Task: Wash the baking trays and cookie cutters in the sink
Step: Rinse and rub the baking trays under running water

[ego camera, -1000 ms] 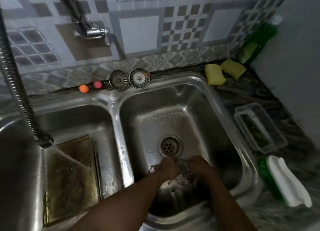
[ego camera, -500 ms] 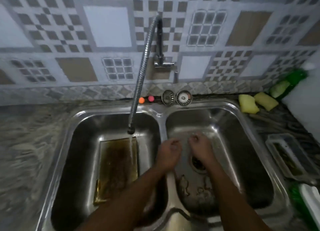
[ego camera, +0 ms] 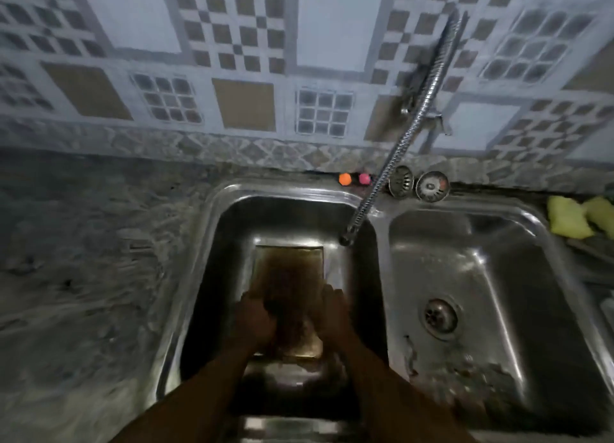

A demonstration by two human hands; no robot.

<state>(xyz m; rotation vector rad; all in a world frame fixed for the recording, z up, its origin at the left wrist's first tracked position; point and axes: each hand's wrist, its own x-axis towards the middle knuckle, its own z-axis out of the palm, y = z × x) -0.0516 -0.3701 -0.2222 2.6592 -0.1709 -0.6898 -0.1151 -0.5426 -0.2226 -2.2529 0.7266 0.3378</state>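
A brown-stained baking tray (ego camera: 288, 269) lies flat on the bottom of the left basin (ego camera: 212, 276), under the faucet spout (ego camera: 345, 240). My left hand (ego camera: 255, 319) is at the tray's left edge with its fingers curled onto it. At the tray's right edge is my right hand (ego camera: 332, 313), too blurred by motion to show its hold. Small dark shapes, probably the cookie cutters (ego camera: 458, 376), lie at the near end of the right basin (ego camera: 498, 263); they are blurred.
A flexible metal faucet hose (ego camera: 408, 133) slants down from the tiled wall. Two sink strainers (ego camera: 417, 185) and an orange and a pink ball (ego camera: 354, 178) sit on the back rim. Yellow sponges (ego camera: 578, 218) lie at the far right. Stone counter (ego camera: 83, 260) extends left.
Both hands left the right basin, crossed the divider and now sit at the tray in the left basin. The view swung left.
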